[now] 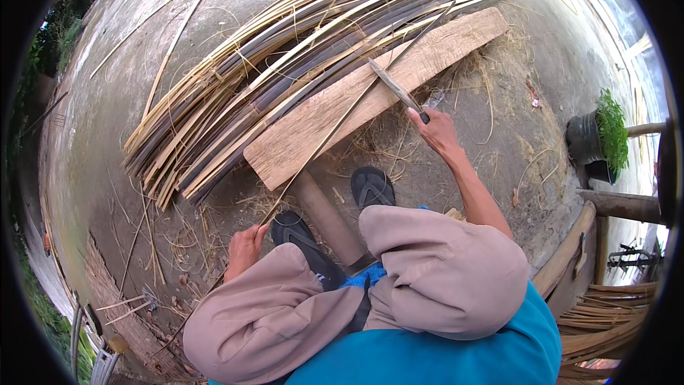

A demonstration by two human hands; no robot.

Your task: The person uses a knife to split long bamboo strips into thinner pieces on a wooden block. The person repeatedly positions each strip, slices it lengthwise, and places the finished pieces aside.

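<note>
My right hand (436, 132) grips the dark handle of a knife (396, 87), whose blade points up and left. Under the blade a long, thin bamboo strip (342, 120) crosses the wooden board (299, 144) diagonally; whether blade and strip touch, I cannot tell. The near end of the strip runs down to my left hand (246, 246), closed around it beside my left knee. The board rests at a slant in front of my feet, with a round wooden post (324, 217) running from it towards me.
Beyond the board lies a large bundle of split bamboo strips (285, 64), pale and dark. Thin shavings (189, 232) litter the ground. A potted green plant (597, 135) stands at the right, near wooden poles (620, 205). More strips (605, 324) lie at the lower right.
</note>
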